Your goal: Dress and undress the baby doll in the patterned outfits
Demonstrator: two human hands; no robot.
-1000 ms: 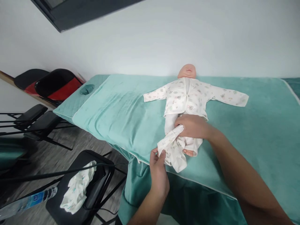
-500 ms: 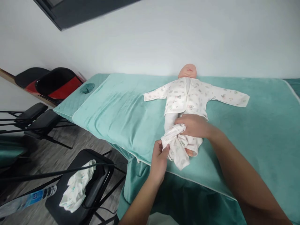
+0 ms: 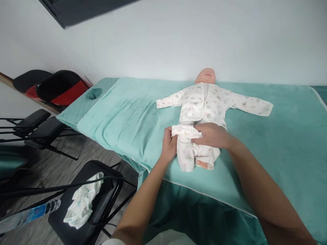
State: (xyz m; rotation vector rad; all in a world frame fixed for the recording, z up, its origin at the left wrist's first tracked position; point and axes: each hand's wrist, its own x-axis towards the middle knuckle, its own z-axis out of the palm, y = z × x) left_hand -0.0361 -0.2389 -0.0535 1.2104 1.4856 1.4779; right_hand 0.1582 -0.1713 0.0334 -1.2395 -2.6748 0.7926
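Observation:
A baby doll [image 3: 205,75] lies on its back on the green-covered bed, its head toward the wall. It wears a white printed jacket [image 3: 201,105] with both sleeves spread wide. Matching baby pants [image 3: 186,156] cover its lower legs, and the waistband is bunched across the thighs. At the left end of that waistband, my left hand [image 3: 169,144] is closed on the cloth. My right hand [image 3: 213,135] grips the waistband's other end, thumb below and fingers behind. One foot [image 3: 203,164] shows at the right leg opening; the other is hidden inside the cloth.
The green bed [image 3: 255,146] runs along a white wall. At lower left stands a black chair [image 3: 102,200] holding a crumpled white printed cloth [image 3: 83,202]. A water bottle [image 3: 30,215] is beside it. Black-and-red folding chairs [image 3: 62,88] stand at far left.
My left hand has moved up and drawn the left pant leg over the doll's leg to the thigh. The loose bunched cloth now lies straighter. My right hand stays near the same place.

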